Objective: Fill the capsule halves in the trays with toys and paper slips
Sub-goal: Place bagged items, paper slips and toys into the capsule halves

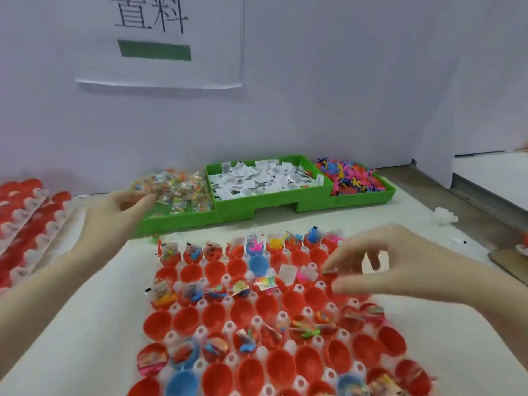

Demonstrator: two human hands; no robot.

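A white tray (286, 346) of red capsule halves (292, 300), a few of them blue (258, 264), lies in front of me. Some halves hold toy packets and paper slips, others are bare. Behind it stand green bins (274, 200) holding bagged toys (175, 190), paper slips (257, 177) and coloured plastic figures (352, 177). My left hand (120, 208) reaches into the left edge of the bagged toys with curled fingers; any grip is blurred. My right hand (385, 268) hovers over the tray's right side, with a small toy packet (330, 272) at its index fingertip, above the thumb.
A stack of trays with red capsules (23, 215) leans at the far left. A white wall panel with a paper sign (160, 38) closes off the back. A crumpled white scrap (444, 215) and a piece of cardboard (508, 261) lie at the right.
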